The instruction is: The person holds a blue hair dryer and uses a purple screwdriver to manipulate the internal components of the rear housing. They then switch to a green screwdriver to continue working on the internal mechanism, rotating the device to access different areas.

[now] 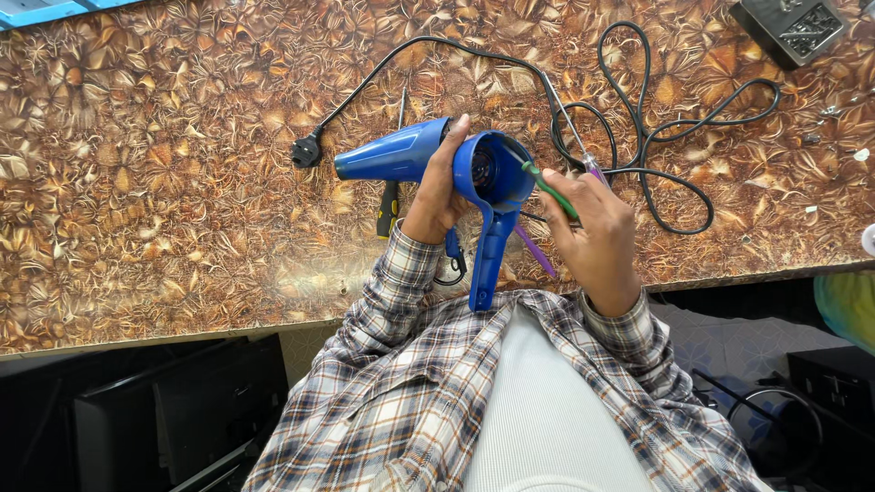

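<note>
My left hand (436, 196) clamps the blue plastic hair dryer (428, 155); my right hand (597, 232) grips a green-handled screwdriver (550, 189) at its open rear, disassembly barely begun.

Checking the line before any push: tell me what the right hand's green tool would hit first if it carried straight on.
Probably the open back end of the blue hair dryer: the right hand aims the green screwdriver into it. Whether the tip touches is unclear.

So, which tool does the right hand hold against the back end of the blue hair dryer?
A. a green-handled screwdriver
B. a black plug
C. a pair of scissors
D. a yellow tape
A: the right hand holds a green-handled screwdriver, tip at the blue hair dryer.
</note>
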